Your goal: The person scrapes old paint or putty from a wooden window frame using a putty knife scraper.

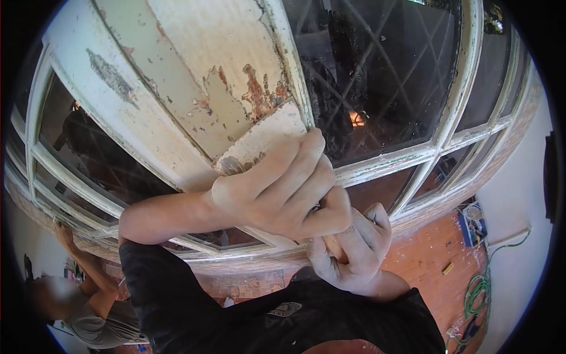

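A wide paint scraper [262, 138], its blade coated in whitish dust, lies against the peeling door panel [221, 115]. The panel's pale paint is flaked, with reddish-brown patches just above the blade. My left hand [277, 192] is closed over the lower part of the scraper, fingers curled along its right side. Below it, my right hand [354, 253] is wrapped round the handle, of which a short orange-brown piece shows. Both hands look dusty. Most of the handle and the lower blade are hidden by my fingers.
Glass panes [377, 76] in white, chipped frames flank the panel. At the lower left a co-worker [103, 318] reaches an arm up to the frame. On the reddish floor lie a blue box [473, 227], a yellow object [448, 268] and a coiled green cable or hose [476, 293].
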